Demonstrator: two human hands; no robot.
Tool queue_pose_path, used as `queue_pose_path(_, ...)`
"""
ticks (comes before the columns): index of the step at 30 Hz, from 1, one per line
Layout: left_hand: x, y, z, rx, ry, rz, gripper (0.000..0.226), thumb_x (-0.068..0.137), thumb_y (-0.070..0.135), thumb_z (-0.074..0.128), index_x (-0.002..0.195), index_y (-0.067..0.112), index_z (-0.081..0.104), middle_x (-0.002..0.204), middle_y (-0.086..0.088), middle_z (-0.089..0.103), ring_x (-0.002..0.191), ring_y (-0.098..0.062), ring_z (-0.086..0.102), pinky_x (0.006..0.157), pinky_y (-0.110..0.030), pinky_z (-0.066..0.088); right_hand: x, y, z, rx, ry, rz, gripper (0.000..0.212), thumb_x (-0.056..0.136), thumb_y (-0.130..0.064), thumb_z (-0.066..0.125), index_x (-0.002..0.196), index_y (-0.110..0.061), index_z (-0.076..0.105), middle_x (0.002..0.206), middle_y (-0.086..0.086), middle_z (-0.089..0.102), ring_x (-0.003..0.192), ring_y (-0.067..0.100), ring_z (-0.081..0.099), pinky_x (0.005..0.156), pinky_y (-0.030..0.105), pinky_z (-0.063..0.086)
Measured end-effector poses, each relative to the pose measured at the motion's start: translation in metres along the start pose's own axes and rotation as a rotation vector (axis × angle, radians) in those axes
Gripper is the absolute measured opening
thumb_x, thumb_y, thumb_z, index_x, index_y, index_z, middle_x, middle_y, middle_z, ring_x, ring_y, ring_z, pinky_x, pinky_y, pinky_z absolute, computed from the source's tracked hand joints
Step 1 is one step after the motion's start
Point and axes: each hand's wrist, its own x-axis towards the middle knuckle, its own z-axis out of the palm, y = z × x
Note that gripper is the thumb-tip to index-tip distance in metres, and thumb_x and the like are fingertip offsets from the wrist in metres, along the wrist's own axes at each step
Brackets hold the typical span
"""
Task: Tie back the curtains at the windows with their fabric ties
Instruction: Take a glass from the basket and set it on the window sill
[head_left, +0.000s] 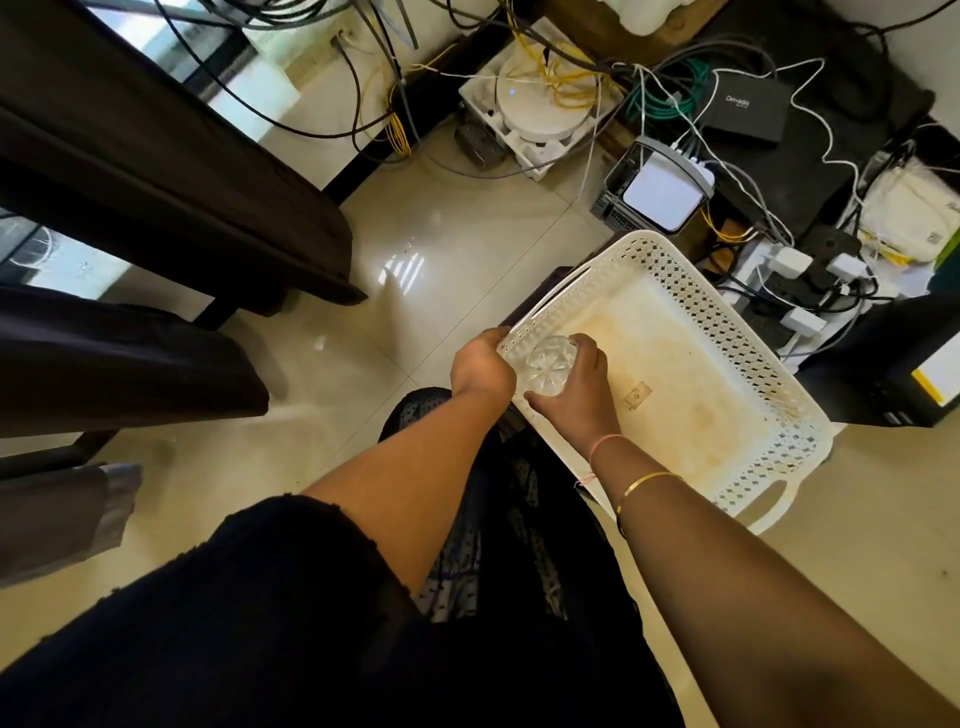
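Two dark curtains (171, 171) hang at the left of the scene, one farther off and one nearer, both loose in front of the window glass. No tie shows round either of them, and I cannot find a fabric tie anywhere in view. Judging by that, the tying has not begun. Each curtain is yet to be gathered and bound, and both hands would first have to be freed. They are busy well to the right of the curtains, at a white basket (737, 338) in front of the person's legs. The left hand (480, 369) has its fingers curled over the rim at the basket's near-left corner and grips it. The right hand (571, 387), just beside it, is curled round a clear cut glass (550, 364), thumb on the near side and fingers on the far side. It holds the glass at that same corner, inside the basket's wall, but whether the glass rests on the basket's floor cannot be told. Beyond the basket, along the far wall, a tangle of cables (660, 104) runs among a round white box (535, 98) and other devices on the floor.
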Motion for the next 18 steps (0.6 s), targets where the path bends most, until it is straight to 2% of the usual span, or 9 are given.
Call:
queue_pose_path(2, -0.001, -0.004, -0.001, -0.003, -0.028, 0.015, 0.073, 0.077, -0.015, 0.032, 0.136, 0.025, 0.046, 0.131, 0.0, 0.056, 0.106, -0.023, 0.059, 0.089, -0.036, 0.052, 0.0, 0.001, 0.001, -0.007, -0.008, 0.009, 0.09, 0.066, -0.013, 0.08, 0.138, -0.009, 0.025, 0.136, 0.016, 0.032, 0.122, 0.032, 0.04, 0.093, 0.026, 0.036)
queue_pose_path(4, -0.003, -0.01, -0.003, -0.03, -0.085, 0.026, 0.072, 0.079, -0.014, 0.035, 0.14, 0.025, 0.041, 0.135, 0.0, 0.053, 0.109, -0.022, 0.058, 0.089, -0.028, 0.05, -0.001, 0.001, 0.001, -0.011, -0.033, 0.034, 0.097, 0.067, -0.014, 0.08, 0.142, -0.013, 0.019, 0.139, 0.016, 0.028, 0.126, 0.032, 0.037, 0.099, 0.031, 0.036)
queue_pose_path(6, -0.008, -0.014, -0.008, -0.037, -0.127, 0.046, 0.071, 0.083, -0.01, 0.041, 0.144, 0.026, 0.031, 0.141, 0.0, 0.046, 0.119, -0.021, 0.051, 0.091, -0.022, 0.044, -0.003, -0.001, -0.001, -0.028, -0.057, 0.043, 0.101, 0.068, -0.016, 0.079, 0.145, -0.014, 0.013, 0.144, 0.015, 0.022, 0.132, 0.033, 0.031, 0.105, 0.037, 0.034)
queue_pose_path(8, -0.012, -0.017, -0.013, -0.016, -0.126, 0.063, 0.073, 0.085, -0.006, 0.046, 0.147, 0.026, 0.023, 0.147, -0.002, 0.037, 0.129, -0.023, 0.042, 0.097, -0.023, 0.038, -0.006, -0.007, -0.004, -0.062, -0.037, 0.046, 0.098, 0.071, -0.021, 0.074, 0.146, -0.013, 0.012, 0.148, 0.016, 0.018, 0.136, 0.035, 0.024, 0.111, 0.042, 0.029)
queue_pose_path(10, -0.019, -0.022, -0.021, 0.005, -0.081, 0.07, 0.071, 0.086, -0.005, 0.047, 0.147, 0.023, 0.023, 0.149, -0.005, 0.035, 0.132, -0.025, 0.038, 0.104, -0.028, 0.036, -0.014, -0.018, -0.007, -0.115, 0.032, 0.022, 0.087, 0.075, -0.025, 0.068, 0.145, -0.011, 0.018, 0.148, 0.017, 0.02, 0.137, 0.036, 0.022, 0.113, 0.045, 0.026)
queue_pose_path(12, -0.029, -0.029, -0.031, -0.001, -0.029, 0.085, 0.064, 0.088, -0.005, 0.046, 0.145, 0.02, 0.028, 0.145, -0.008, 0.04, 0.127, -0.025, 0.044, 0.103, -0.029, 0.04, -0.022, -0.031, -0.009, -0.164, 0.1, -0.044, 0.076, 0.078, -0.024, 0.064, 0.142, -0.007, 0.027, 0.146, 0.019, 0.026, 0.135, 0.036, 0.025, 0.112, 0.047, 0.027)
queue_pose_path(15, -0.044, -0.034, -0.058, -0.054, 0.05, 0.119, 0.058, 0.088, -0.006, 0.043, 0.141, 0.018, 0.036, 0.139, -0.008, 0.046, 0.124, -0.02, 0.047, 0.092, -0.016, 0.036, -0.034, -0.07, -0.01, -0.192, 0.164, -0.203, 0.063, 0.077, -0.021, 0.061, 0.134, -0.005, 0.039, 0.139, 0.018, 0.036, 0.13, 0.034, 0.033, 0.109, 0.042, 0.033)
queue_pose_path(18, -0.058, -0.03, -0.096, -0.043, 0.148, 0.152, 0.056, 0.09, -0.003, 0.044, 0.14, 0.02, 0.038, 0.139, -0.005, 0.048, 0.125, -0.018, 0.046, 0.092, -0.016, 0.033, -0.04, -0.117, -0.006, -0.177, 0.141, -0.349, 0.057, 0.076, -0.018, 0.061, 0.129, -0.004, 0.044, 0.134, 0.017, 0.041, 0.124, 0.032, 0.041, 0.103, 0.037, 0.038)
